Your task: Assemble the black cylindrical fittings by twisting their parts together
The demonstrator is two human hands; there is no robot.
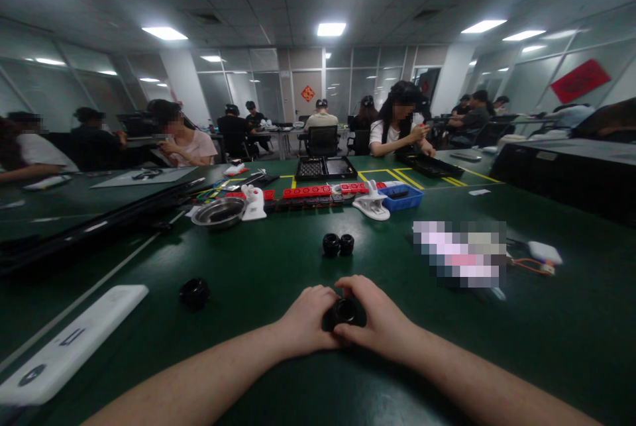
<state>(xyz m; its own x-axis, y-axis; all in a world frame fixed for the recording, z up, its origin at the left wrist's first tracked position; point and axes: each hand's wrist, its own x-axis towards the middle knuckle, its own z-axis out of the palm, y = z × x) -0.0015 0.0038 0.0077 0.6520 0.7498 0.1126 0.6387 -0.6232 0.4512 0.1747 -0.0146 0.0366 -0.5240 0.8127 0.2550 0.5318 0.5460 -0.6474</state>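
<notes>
Black ring-shaped piece (344, 313) centre stage, low over the near side of the bench (271, 280), its opening tipped up toward the camera, and both hands are on it! Left hand (309, 315) is closed against its left flank, most of the fingertips lost from sight; right hand (381, 315) arches round the other side, thumb at the near edge and forefinger over the far one, so that's a two-handed grip. Whether the piece is resting on the surface or just lifted, I can't tell. And the score? One in hand, three out of hand: a close pair just ahead, the left-hand twin (330, 244) and the right-hand twin (346, 244), plus a lone black piece (193, 293) well off to the left. Finished or waiting, those three? Nothing visible separates them, so my call is that the work is partway through on this one, with the overall tally open. Further out, a long white device (74, 346) lies at lower left, beyond the lone piece; up the bench sit a metal bowl (218, 213), a row of red blocks (307, 192) and a blue tray (408, 201), none of them touched by these hands, while across the way a co-worker (392, 131) is busy with their own handful.
</notes>
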